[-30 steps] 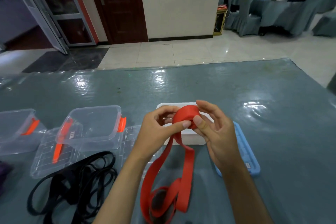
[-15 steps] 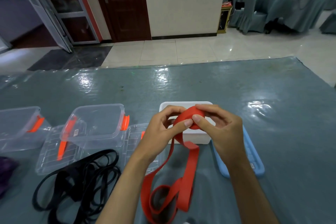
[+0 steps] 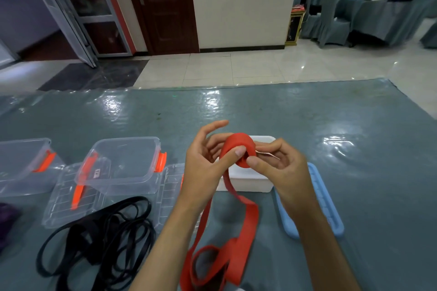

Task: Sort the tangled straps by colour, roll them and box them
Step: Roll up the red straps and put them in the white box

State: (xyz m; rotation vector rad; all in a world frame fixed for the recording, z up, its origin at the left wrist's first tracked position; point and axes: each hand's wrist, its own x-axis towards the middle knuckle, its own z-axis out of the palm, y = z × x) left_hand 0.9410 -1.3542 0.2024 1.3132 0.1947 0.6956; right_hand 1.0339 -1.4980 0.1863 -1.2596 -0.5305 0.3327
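Note:
A red strap [image 3: 238, 151] is partly wound into a roll held above the table, and its loose tail [image 3: 246, 220] hangs down to loops near the front edge. My left hand [image 3: 203, 168] grips the roll with the thumb pressed on its front. My right hand [image 3: 281, 168] pinches the roll from the right side. Behind the roll stands a white box [image 3: 250, 181], open. A tangle of black straps [image 3: 99, 243] lies at the lower left.
Two clear plastic boxes [image 3: 123, 163] [image 3: 21, 165] with orange clasps stand at the left, with clear lids [image 3: 68, 198] flat beside them. A light blue lid [image 3: 324, 203] lies to the right of the white box. Something purple [image 3: 7, 222] shows at the left edge. The table wears a glossy grey-blue cover [image 3: 354, 149].
Both hands keep turning the red roll and it has grown slightly. The left fingers have spread upward, and the hanging tail has shifted and shortened a little.

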